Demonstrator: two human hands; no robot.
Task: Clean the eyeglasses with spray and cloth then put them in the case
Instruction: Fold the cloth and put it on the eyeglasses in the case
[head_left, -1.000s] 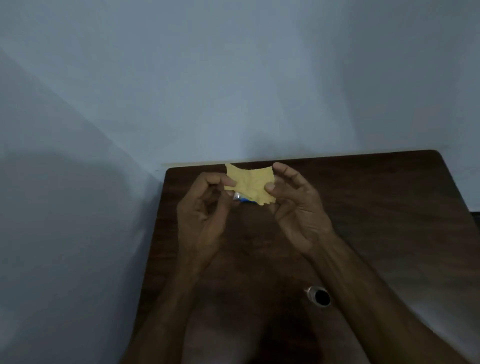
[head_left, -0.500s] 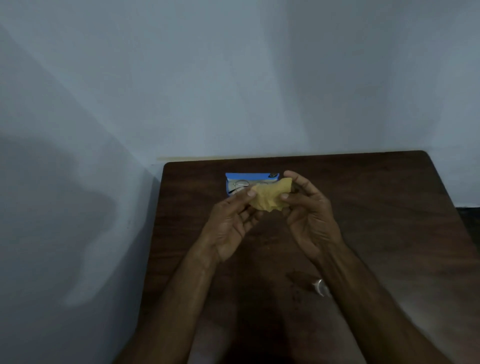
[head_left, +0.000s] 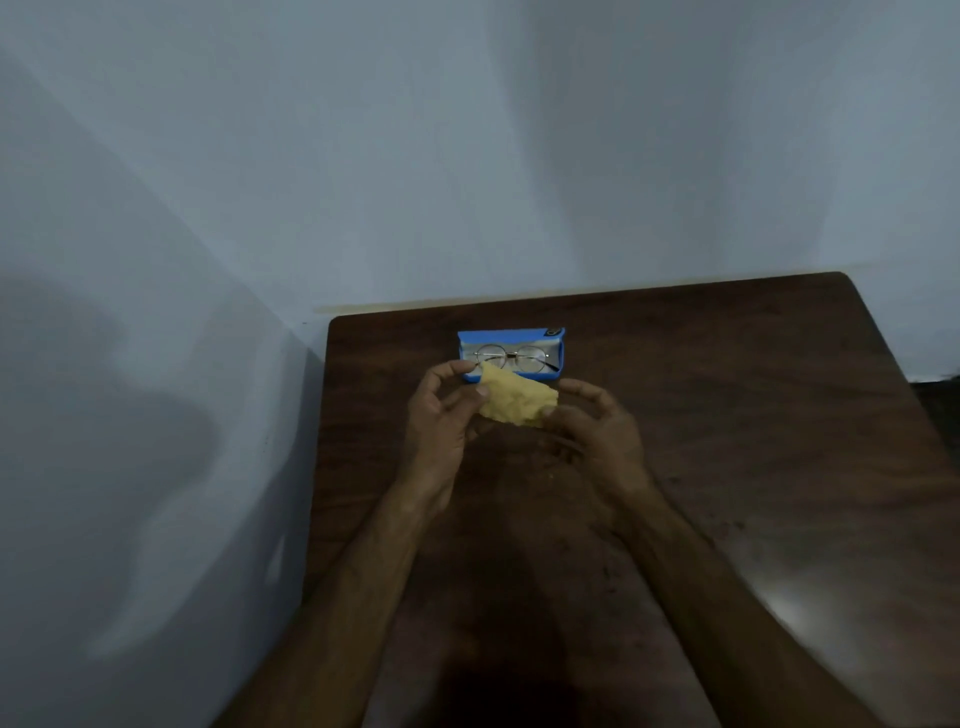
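A: Your left hand (head_left: 441, 415) has the yellow cloth (head_left: 517, 400) pinched at its left end. The thumb lies on the near face, the forefinger curls over the top corner, and the other fingers bend loosely beneath.

B: Your right hand (head_left: 597, 426) holds the other end. Its thumb tip presses the lower right corner and the fingers arch over it, curled. That hand is blurred, so which fingers meet the fabric cannot be told.

A: So the cloth is bunched up between your two grips, crumpled rather than flat, over the dark wooden table (head_left: 727, 415).

B: The eyeglasses (head_left: 514, 357) lie just beyond your grip, apart from both hands. They rest inside the open blue case (head_left: 511, 336). You can see thin round metal rims, with the bridge about midway along the case.

A: The case sits on the table just past your left fingertips. The cloth's top corner overlaps the case's near edge in this view. Whether the two touch cannot be told.

B: The case's long side runs across, from your left grip toward your right. Beyond it, the table's far edge meets the pale wall (head_left: 467, 156).

A: Both your bare forearms come in from the near side and converge on the cloth.
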